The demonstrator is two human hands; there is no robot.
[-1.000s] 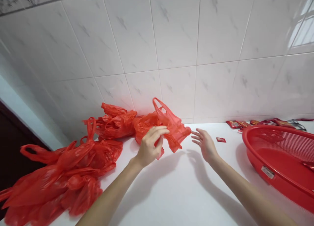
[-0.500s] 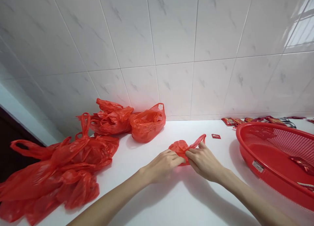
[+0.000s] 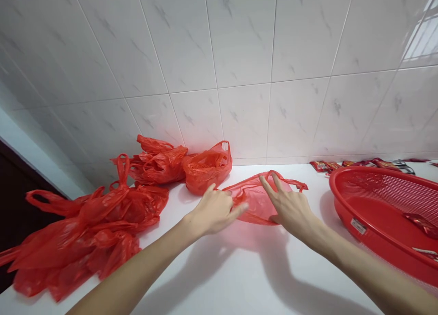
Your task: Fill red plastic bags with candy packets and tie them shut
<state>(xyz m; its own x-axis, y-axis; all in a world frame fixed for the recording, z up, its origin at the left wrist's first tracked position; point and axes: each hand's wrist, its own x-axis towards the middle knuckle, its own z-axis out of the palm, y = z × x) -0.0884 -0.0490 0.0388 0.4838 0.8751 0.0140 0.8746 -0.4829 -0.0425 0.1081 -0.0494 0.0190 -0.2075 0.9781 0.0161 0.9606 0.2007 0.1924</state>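
Observation:
Between my two hands a thin red plastic bag [image 3: 255, 203] is stretched with its mouth wide. My left hand [image 3: 217, 210] has curled fingers at the bag's left rim, with its thumb sticking out over the mouth. Its fingertips are partly hidden. My right hand [image 3: 292, 210] is spread, two fingers against the far rim and the thumb at the near rim, pushing the mouth apart. One bag handle trails to the right, over the spot of a small red packet [image 3: 305, 186], which is mostly covered.
Several filled red bags [image 3: 85, 219] are heaped at the left; two more bags [image 3: 208, 169] stand by the tiled wall [image 3: 242, 118]. A red plastic basket [image 3: 345, 201] with a few packets stands at the right on the white table [image 3: 219, 278]. Small snack packets [image 3: 320, 166] lie behind it.
The bag, bunched between both hands before, is now spread out with its mouth apart. My right hand's fingers have gone from pinching to spread; my left hand has moved slightly left and up.

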